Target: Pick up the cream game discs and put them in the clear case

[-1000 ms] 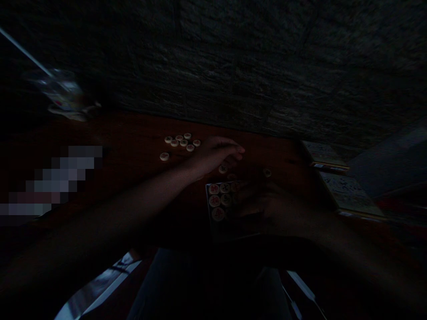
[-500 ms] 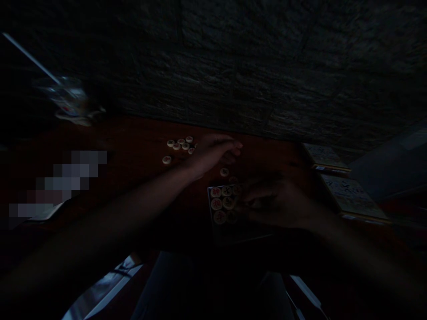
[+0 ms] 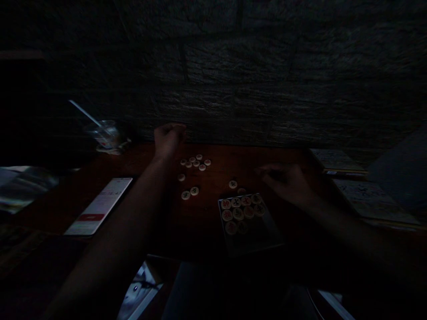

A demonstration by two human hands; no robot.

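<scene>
My left hand is raised near the stone wall, just behind and left of a cluster of loose xiangqi pieces. Its fingers are curled closed; whatever they may hold is hidden. My right hand hovers above the table, behind and right of a shallow box. Its fingers curl in toward the thumb, and darkness hides anything between the tips. Rows of round pieces with red and black characters lie in the box. One loose piece sits just behind it, and two more lie to its left.
A lit phone lies on the reddish wooden table at left. Behind it stands a clear cup with a straw. Two flat boxes lie at the right. A dark stone wall borders the back edge.
My left hand has moved left, past the loose pieces. My right hand has lifted off the box and moved back, uncovering pieces on its right side. The camera view has shifted.
</scene>
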